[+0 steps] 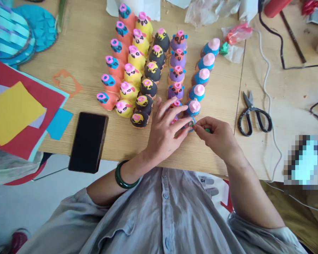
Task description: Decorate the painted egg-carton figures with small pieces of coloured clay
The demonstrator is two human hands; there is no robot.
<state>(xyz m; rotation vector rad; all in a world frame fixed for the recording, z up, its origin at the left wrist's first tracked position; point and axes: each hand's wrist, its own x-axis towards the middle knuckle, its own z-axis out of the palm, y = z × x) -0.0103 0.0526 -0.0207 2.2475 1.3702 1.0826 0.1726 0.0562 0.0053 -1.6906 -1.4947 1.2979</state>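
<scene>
On the wooden table stand rows of small clay-covered figures: orange (121,48), yellow (136,58), black (153,71), purple (177,60) and blue with pink tops (207,62). My left hand (165,128) reaches over the near end of the purple row, its thumb and fingers around the nearest blue piece (188,127), whose top carries a small green ring. My right hand (214,135) pinches at that ring from the right. A lump of green clay (207,130) shows between its curled fingers.
A black phone (88,142) lies at the table's front edge, left of my hands. Black-handled scissors (251,114) and a white cable (267,70) lie to the right. Coloured sheets (16,109) cover the left side. Plastic bags (201,11) lie at the back.
</scene>
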